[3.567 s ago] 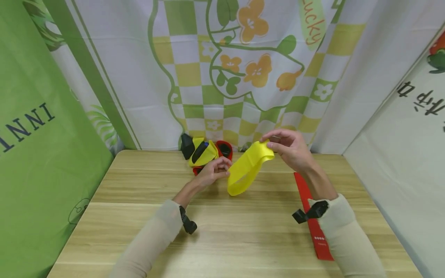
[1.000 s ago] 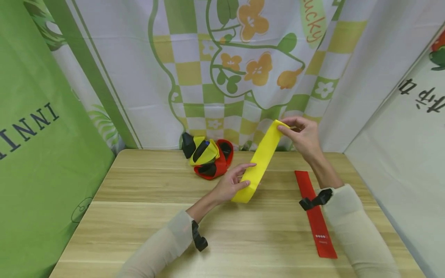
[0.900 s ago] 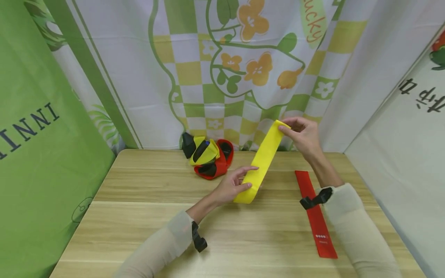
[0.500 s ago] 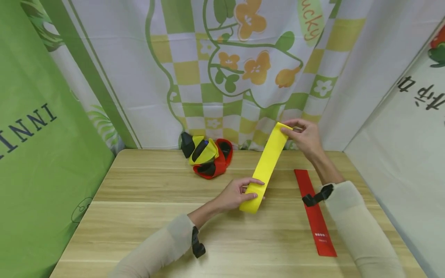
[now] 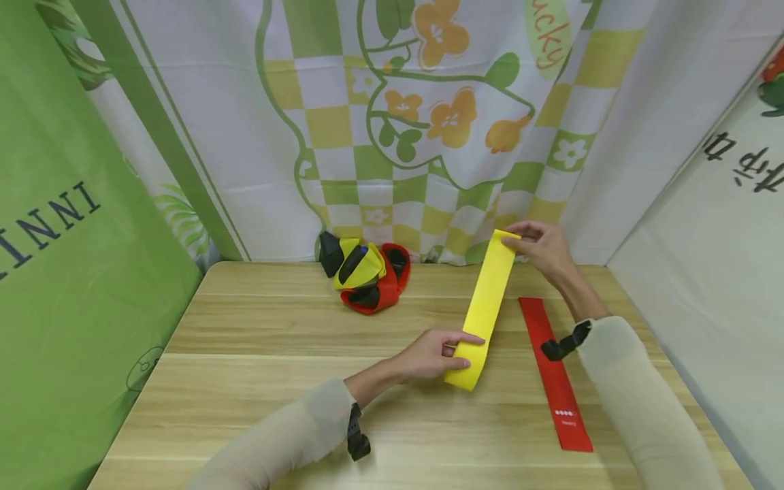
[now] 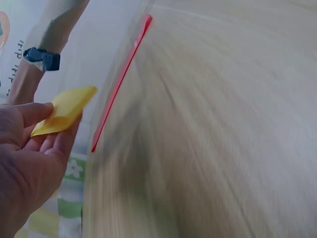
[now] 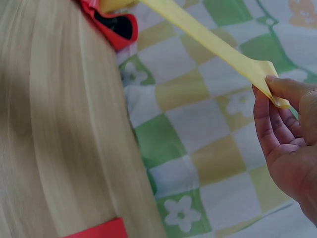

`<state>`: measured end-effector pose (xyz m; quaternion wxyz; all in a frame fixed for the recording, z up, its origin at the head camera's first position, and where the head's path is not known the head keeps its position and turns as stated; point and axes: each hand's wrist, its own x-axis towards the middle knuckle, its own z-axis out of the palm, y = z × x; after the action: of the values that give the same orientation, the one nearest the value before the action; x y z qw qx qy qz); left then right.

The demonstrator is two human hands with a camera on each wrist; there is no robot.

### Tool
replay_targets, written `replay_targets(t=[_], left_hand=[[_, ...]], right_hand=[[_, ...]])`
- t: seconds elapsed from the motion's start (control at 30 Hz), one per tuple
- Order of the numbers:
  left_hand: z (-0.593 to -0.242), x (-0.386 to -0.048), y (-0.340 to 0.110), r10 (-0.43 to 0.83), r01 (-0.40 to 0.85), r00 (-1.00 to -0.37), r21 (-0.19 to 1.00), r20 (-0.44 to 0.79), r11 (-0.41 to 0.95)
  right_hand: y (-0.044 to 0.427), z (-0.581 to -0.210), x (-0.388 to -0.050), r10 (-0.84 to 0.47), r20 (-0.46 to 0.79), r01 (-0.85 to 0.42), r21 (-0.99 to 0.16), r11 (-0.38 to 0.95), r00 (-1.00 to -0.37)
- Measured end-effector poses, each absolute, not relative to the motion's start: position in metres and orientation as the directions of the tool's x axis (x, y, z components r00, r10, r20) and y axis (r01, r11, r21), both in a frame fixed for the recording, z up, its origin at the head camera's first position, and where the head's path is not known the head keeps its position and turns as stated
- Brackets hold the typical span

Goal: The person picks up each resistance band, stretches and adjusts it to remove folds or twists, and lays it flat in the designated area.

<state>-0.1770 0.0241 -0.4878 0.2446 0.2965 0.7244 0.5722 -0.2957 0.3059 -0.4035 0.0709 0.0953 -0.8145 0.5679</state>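
A yellow resistance band (image 5: 486, 299), a flat loop, is stretched lengthwise between both hands above the table. My right hand (image 5: 542, 248) pinches its far upper end between thumb and fingers, as the right wrist view also shows on the band (image 7: 213, 42). Near the lower end, my left hand (image 5: 431, 355) holds the band with the thumb on top; in the left wrist view the fingers lie under the yellow band (image 6: 64, 111). To the right, a red resistance band (image 5: 554, 374) lies flat on the table, partly below the right wrist's camera.
A heap of yellow, red and black bands (image 5: 367, 275) sits at the table's back edge, left of centre. The wooden table (image 5: 257, 401) meets a patterned curtain (image 5: 429, 136) behind, with a green cloth (image 5: 79, 272) at left and a white one (image 5: 723, 258) at right.
The yellow band has gone from a loose, sagging loop to a flat strip. Both hands have carried it rightward and, lately, toward the table's front. The red band stays put.
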Motion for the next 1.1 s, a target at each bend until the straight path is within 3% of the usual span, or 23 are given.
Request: replay_targets(t=[0.27, 0.67, 1.1], left_hand=[[-0.495, -0.171, 0.048, 0.723, 0.133, -0.690, 0.977, -0.028, 0.165], [-0.501, -0.160, 0.074, 0.749, -0.116, -0.633, 0.981, -0.196, 0.158], [-0.498, -0.143, 0.090, 0.742, -0.197, -0.601, 0.955, -0.295, 0.220]], right_hand=[[0.319, -0.427, -0.306, -0.098, 0.194, -0.217, -0.893, 0.394, -0.976], [0.342, -0.455, -0.309, -0.142, 0.034, -0.098, -0.874, 0.475, -0.989], [0.348, -0.482, -0.314, -0.210, -0.128, 0.005, -0.864, 0.503, -0.969]])
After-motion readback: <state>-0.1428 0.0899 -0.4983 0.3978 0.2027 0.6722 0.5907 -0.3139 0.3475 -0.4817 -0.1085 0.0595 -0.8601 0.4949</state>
